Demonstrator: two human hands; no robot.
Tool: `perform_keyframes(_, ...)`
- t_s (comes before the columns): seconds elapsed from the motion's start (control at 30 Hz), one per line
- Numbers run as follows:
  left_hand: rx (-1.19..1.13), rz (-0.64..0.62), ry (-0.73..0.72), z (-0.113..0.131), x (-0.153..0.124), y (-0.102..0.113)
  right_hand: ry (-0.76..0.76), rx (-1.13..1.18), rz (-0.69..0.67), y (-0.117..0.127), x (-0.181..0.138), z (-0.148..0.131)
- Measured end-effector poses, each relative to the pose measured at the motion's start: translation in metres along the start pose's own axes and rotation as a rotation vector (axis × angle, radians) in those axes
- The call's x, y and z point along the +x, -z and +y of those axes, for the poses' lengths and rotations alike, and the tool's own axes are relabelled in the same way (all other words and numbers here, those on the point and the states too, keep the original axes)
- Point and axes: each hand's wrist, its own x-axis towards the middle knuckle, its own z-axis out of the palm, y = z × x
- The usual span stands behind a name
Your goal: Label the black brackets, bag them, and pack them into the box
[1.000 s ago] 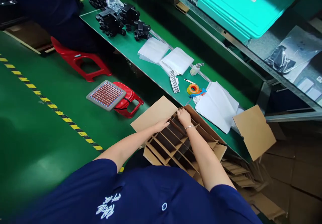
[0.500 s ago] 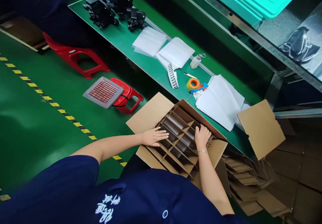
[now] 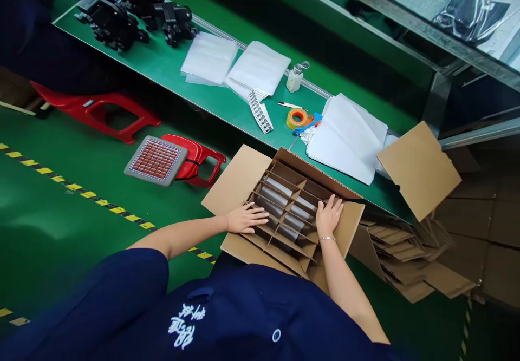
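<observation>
An open cardboard box [image 3: 238,179] with a grid of cardboard dividers [image 3: 284,209] sits in front of me. Grey wrapped items lie in some of its cells. My left hand [image 3: 246,218] lies flat, fingers spread, on the left edge of the dividers. My right hand [image 3: 329,215] rests with fingers spread on the right edge of the dividers, beside the box's right flap. Neither hand holds anything.
A green workbench [image 3: 170,69] carries black plastic parts [image 3: 122,9], white foam bags [image 3: 244,66], a label strip [image 3: 260,118], a small bottle [image 3: 294,77], orange tape [image 3: 297,117] and white sheets [image 3: 349,136]. Red stools [image 3: 195,158] stand at left, flat cardboard pieces [image 3: 406,258] at right.
Both hands slid from the far side of the dividers back to the near left and right edges, and now lie flat. The view shifted so the bench sits higher and further left.
</observation>
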Motion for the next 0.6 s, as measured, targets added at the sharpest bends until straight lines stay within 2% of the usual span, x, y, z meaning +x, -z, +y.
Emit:
perform_keyframes(0.1, -0.003, -0.049, 0.015, -0.001, 0.001, 0.003, -0.012, 0.028, -0.041, -0.004, 0.008, -0.003)
perform_keyframes(0.17, -0.011, -0.081, -0.018, 0.0, -0.003, 0.007, -0.017, 0.043, -0.065, 0.002, -0.006, -0.002)
perform_keyframes(0.3, -0.047, -0.138, -0.117, -0.001, -0.015, 0.007, 0.002, 0.057, -0.166, 0.019, -0.084, 0.004)
perform_keyframes(0.4, -0.056, -0.138, -0.1, -0.003, -0.018, 0.002, 0.0, 0.038, -0.242, 0.023, -0.13, 0.003)
perform_keyframes(0.47, -0.055, -0.149, -0.096, -0.004, -0.017, -0.002, -0.01, 0.026, -0.256, 0.019, -0.139, 0.001)
perform_keyframes(0.6, -0.016, -0.163, -0.118, -0.005, -0.017, -0.005, -0.023, 0.041, -0.268, 0.015, -0.128, -0.004)
